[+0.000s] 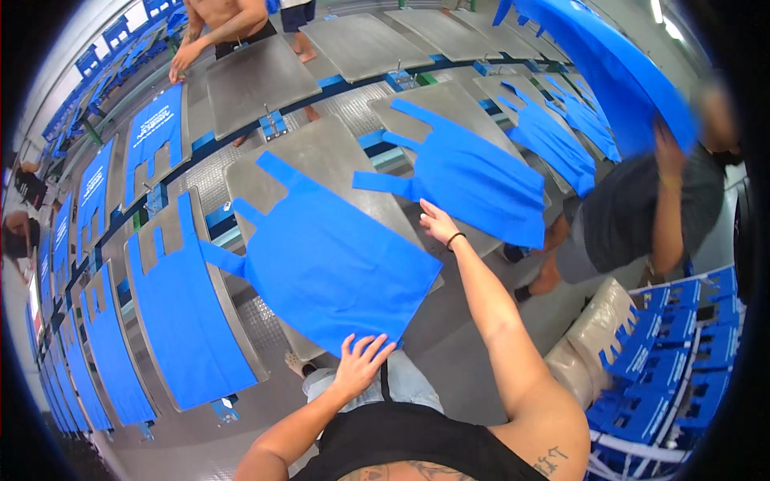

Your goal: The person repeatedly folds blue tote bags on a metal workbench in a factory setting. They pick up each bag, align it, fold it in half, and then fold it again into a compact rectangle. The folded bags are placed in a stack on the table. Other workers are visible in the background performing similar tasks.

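A plain blue fabric bag (333,256) with strap handles lies askew on a grey metal plate (321,152) in front of me. My left hand (362,365) rests at the bag's near edge, its fingers spread over the cloth. Farther right, my right hand (439,224) hovers with fingers stretched out beside a second blue bag (473,180), between it and the first one. I cannot tell whether its fingertips touch that second bag. Both bags have their handles toward the far left.
On the right a co-worker (650,208) holds up a blue cloth piece (618,64). Behind them stands a rack (682,361) of printed blue bags beside a beige wrapped bundle (589,329). Left, more plates carry blue bags (184,313). Another person (228,24) leans over the far row.
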Demonstrator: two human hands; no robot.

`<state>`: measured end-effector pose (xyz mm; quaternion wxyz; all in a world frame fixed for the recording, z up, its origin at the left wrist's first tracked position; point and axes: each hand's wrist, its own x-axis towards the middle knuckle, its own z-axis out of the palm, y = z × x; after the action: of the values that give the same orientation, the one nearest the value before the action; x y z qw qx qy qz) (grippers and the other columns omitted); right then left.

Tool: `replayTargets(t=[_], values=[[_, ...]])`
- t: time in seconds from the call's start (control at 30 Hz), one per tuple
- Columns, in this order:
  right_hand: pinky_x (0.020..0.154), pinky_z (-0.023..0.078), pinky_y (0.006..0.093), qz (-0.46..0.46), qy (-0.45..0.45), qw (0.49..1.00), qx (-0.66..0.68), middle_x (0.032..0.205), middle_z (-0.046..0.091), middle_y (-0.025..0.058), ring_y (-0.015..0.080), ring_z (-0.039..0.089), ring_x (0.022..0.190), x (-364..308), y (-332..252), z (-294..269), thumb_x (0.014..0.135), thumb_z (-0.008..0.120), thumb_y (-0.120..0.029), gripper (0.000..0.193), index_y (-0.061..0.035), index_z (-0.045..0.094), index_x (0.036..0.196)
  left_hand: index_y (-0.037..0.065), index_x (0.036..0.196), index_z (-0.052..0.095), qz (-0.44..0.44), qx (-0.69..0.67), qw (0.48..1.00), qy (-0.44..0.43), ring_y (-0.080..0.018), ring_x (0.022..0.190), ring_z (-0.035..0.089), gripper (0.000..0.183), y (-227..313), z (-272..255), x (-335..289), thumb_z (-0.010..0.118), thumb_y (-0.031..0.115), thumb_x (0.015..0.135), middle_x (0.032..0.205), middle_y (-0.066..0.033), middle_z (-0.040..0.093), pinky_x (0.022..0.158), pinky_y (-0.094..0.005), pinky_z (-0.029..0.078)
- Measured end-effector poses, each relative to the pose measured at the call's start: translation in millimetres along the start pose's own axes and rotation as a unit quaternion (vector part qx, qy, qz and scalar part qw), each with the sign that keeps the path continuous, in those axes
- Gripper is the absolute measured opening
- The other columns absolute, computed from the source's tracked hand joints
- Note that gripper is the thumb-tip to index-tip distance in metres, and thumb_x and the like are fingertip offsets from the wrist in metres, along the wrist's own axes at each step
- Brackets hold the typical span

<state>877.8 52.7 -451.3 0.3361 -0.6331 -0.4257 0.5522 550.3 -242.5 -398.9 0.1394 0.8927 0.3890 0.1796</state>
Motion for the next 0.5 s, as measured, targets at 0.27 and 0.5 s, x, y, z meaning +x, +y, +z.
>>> replayTargets(t=[0.27,0.5], values=[[0.114,0.044,0.0442,-0.409,0.291,0.854,-0.138,0.15,0.056,0.0187,0.0278,0.054,0.135,24,-59,-141,0.084,0.077,-0.01,0.068,-0.0028,0.054,0.148,0.008,0.115,0.072,-0.114,-0.082,0.985,0.101,-0.028,0.092,0.068,0.037,20,-22,30,0.077,0.0,0.079,0.103,-0.0069,0.074,0.08,-0.0409,0.052],[0.106,0.043,0.0553,-0.266,0.155,0.797,-0.519,0.146,0.055,0.0131,0.0371,0.049,0.135,22,-11,-63,0.083,0.083,-0.031,0.05,-0.0208,0.064,0.128,0.01,0.108,0.074,-0.151,-0.028,0.981,0.119,-0.0243,0.093,0.068,0.026,51,-18,51,0.078,0.005,0.083,0.101,-0.003,0.074,0.081,-0.041,0.05]])
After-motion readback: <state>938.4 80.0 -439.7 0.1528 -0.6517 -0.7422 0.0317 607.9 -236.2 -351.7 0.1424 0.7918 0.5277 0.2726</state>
